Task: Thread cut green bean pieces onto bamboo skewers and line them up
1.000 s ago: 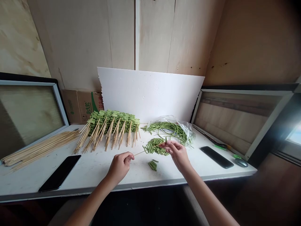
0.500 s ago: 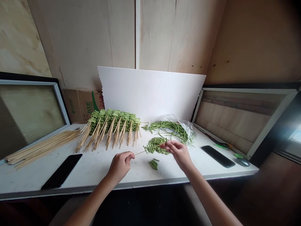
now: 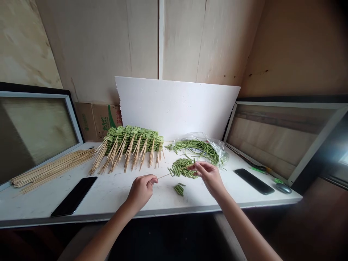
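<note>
My left hand [image 3: 141, 189] is closed on the lower end of a thin wooden skewer [image 3: 163, 176]. Several short green bean pieces [image 3: 174, 171] are threaded crosswise on it. My right hand [image 3: 208, 175] pinches a green bean piece [image 3: 194, 162] at the skewer's other end, whose tip is hidden by the fingers. Behind them lies a pile of cut bean pieces [image 3: 187, 163], partly covered by my right hand. A small bunch of pieces [image 3: 179, 189] rests nearer the table's front edge [image 3: 152, 214].
Filled skewers [image 3: 133, 139] are stacked at the back left, beside bare skewers [image 3: 51, 168]. Long beans [image 3: 201, 148] lie in a plastic bag [image 3: 221, 156]. Black phones [image 3: 74, 195] [image 3: 254, 181] flank my hands; a mouse [image 3: 284, 187] sits far right.
The view has shifted slightly, so everything appears a little further right. Both hands keep their grips, and the threaded pieces sit slightly closer to my right hand.
</note>
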`<state>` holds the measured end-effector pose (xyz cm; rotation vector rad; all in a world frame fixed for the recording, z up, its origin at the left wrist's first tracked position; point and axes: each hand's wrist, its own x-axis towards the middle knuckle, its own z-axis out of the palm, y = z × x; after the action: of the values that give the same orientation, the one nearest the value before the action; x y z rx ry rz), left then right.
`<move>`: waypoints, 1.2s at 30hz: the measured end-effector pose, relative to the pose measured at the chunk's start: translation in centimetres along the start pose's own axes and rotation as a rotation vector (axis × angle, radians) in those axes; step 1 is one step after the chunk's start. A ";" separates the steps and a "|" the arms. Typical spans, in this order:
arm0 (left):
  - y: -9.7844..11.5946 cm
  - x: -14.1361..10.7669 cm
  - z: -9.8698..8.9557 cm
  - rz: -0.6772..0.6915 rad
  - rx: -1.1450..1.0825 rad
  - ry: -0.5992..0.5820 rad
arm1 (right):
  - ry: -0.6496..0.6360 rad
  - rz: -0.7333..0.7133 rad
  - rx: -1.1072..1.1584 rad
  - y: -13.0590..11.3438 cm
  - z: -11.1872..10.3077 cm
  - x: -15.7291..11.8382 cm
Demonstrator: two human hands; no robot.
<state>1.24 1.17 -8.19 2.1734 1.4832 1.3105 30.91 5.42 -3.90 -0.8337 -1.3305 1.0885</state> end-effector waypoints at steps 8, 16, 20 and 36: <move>-0.4 0.1 0.1 0.005 0.031 0.015 | 0.031 -0.035 -0.058 0.7 0.5 -0.3; -0.8 -0.2 0.5 -0.008 0.022 0.006 | 0.092 -0.036 -0.003 1.3 1.6 -0.6; -1.0 -0.1 0.5 -0.008 0.023 -0.001 | 0.073 -0.034 -0.002 1.4 1.8 -0.9; -1.0 -0.6 1.1 0.180 0.069 0.063 | 0.031 0.024 -0.008 2.2 4.4 -2.2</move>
<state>1.38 1.51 -9.79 2.3779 1.4026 1.4161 26.49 3.55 -6.27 -0.8708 -1.3027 1.0859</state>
